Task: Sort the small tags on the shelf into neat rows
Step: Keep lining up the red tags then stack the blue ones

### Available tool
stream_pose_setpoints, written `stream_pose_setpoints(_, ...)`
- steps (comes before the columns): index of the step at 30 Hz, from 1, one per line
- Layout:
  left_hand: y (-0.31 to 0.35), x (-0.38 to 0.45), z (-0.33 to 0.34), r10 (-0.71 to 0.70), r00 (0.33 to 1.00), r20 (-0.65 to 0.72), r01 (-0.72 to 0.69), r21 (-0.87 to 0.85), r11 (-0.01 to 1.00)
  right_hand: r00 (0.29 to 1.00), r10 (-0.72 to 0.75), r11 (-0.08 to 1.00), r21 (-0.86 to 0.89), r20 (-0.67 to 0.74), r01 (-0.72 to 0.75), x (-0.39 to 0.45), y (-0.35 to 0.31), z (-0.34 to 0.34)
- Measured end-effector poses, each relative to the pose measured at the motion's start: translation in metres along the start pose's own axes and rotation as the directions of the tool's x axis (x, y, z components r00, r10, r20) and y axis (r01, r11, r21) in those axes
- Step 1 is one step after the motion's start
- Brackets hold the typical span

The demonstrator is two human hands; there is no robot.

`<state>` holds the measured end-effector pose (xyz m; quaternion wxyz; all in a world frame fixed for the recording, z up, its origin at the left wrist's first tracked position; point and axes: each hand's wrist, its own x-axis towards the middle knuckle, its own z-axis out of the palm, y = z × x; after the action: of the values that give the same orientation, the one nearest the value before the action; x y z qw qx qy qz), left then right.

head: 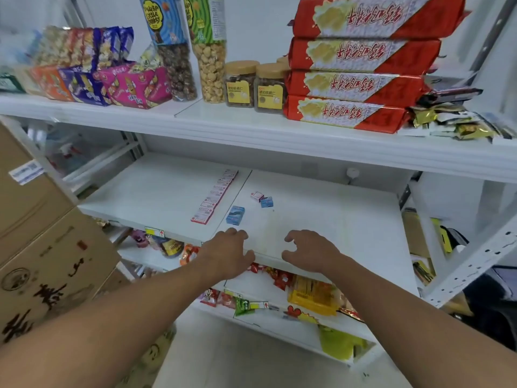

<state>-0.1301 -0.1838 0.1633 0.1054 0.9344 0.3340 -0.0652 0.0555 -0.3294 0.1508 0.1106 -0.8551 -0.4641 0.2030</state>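
Tags sat on the middle shelf [321, 219], a bare white board: a red-and-white row [214, 196] ran from near the front edge back toward the rear wall along the seam between the two panels, already lined up edge to edge. Three strays lay right of the seam: a blue tag [235, 215] closest to the front edge, a white-and-red tag [257, 196] and a smaller blue tag [266, 202] touching or nearly so, further back. They looked like tiny light card boxes, stiff enough to pinch, probably quick to skid on the smooth shelf and easy to crush if squeezed hard; best taken by the two long sides with thumb and forefinger, or nudged flat with a fingertip. Left hand [229, 254] rested at the front edge, fingers curled loosely, palm down, holding nothing, blue tag just beyond its knuckles. Right hand [310, 252] was also at the front edge, fingers and thumb parted in a loose claw, empty, touching only the lip as far as could be seen.
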Motion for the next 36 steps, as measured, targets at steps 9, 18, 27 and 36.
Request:
stream_pose_setpoints(9, -0.013, 0.047, 0.007, 0.01, 1.0, -0.002, -0.01, -0.023, 1.0, 0.999, 0.031, 0.999, -0.009, 0.043, -0.03, 0.035, 0.005, 0.008)
stream_pose_setpoints(18, -0.057, 0.125, 0.007, 0.072, 0.997, 0.012, -0.07, -0.127, 0.989, 0.985, 0.131, 0.991, 0.009, 0.111, -0.133, 0.093, -0.003, 0.018)
stream_pose_setpoints(27, -0.093, 0.171, 0.022, 0.074, 0.997, 0.023, -0.069, -0.179, 0.981, 0.98, 0.164, 0.986, 0.017, 0.114, -0.167, 0.147, -0.006, 0.04)
stream_pose_setpoints(36, -0.092, 0.206, 0.043, 0.041, 0.999, -0.005, -0.041, -0.142, 0.989, 0.984, 0.132, 0.991, 0.009, 0.119, -0.134, 0.223, 0.011, 0.053)
